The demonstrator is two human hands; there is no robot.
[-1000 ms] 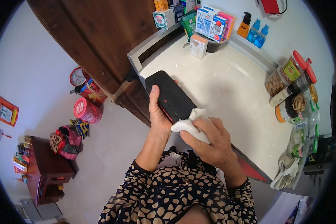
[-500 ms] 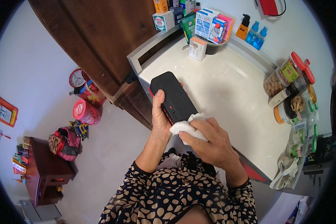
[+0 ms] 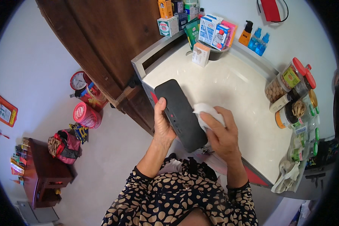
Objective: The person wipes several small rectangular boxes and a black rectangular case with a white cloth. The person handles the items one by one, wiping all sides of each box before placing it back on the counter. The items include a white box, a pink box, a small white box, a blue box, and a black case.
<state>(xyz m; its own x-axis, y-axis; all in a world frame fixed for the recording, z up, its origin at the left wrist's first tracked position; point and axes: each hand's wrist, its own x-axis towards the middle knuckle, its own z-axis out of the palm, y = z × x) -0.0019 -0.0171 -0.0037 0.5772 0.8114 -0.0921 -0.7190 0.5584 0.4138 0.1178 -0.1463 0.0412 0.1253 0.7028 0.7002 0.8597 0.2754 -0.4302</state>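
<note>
A long black portable speaker [image 3: 184,124] with rounded ends is held up at a slant over the front edge of a white tabletop [image 3: 248,139]. A row of small ports and a red mark run along its face. My left hand [image 3: 162,122] grips its left side, thumb on the face, with the other fingers hidden behind. In my right hand [image 3: 224,133] is a crumpled white cloth [image 3: 211,115], pinched against the speaker's right edge. Whether it is cloth or paper tissue is hard to tell.
Medicine boxes [image 3: 211,32] stand in a grey bowl at the back, beside a small white-orange box [image 3: 200,55]. Food jars [image 3: 288,84] line the right edge, with a pale rag [image 3: 286,177] at the near corner. A brown wooden cabinet [image 3: 101,45] stands left.
My right hand and the white cloth have shifted from the speaker's near end to its right edge. The speaker has turned slightly, baring its near end.
</note>
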